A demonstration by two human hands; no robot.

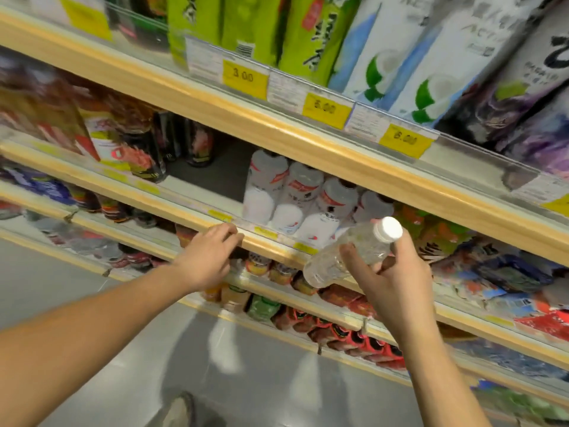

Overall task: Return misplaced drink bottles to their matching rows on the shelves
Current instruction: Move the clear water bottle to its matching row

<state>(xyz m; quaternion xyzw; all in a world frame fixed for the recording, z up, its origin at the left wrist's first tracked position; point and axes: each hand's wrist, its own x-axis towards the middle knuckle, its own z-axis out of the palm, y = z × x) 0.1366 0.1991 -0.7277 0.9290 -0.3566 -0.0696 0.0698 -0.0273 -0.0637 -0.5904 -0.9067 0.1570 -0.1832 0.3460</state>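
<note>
Head view; motion blur is smearing most labels.

The right hand [397,278] is gripping a clear bottle [326,263]. Thumb and fingers are clamping round its body, and the index finger is lying up beside the white cap [388,229]. The bottle is tilting, cap up and to the right, base down and to the left. It is sitting just in front of and below the row of white bottles [289,198] with red-and-white labels; I cannot tell whether it is touching that row.

The left hand [206,257] is reaching below and left of the row. Its fingers are together and lightly bent, tips resting on the wooden shelf edge [154,195] that is running under the row. It is holding nothing.

Dark bottles [200,149] are standing left of the row, further back on the same shelf. Above the row, yellow price tags [244,76] are sitting on the next shelf rail, with green cartons [246,23] and white cartons [400,57] over them. Below the row, further shelves are carrying mixed drinks, too blurred to read. Grey floor [92,288] is showing far below and left of the row.
</note>
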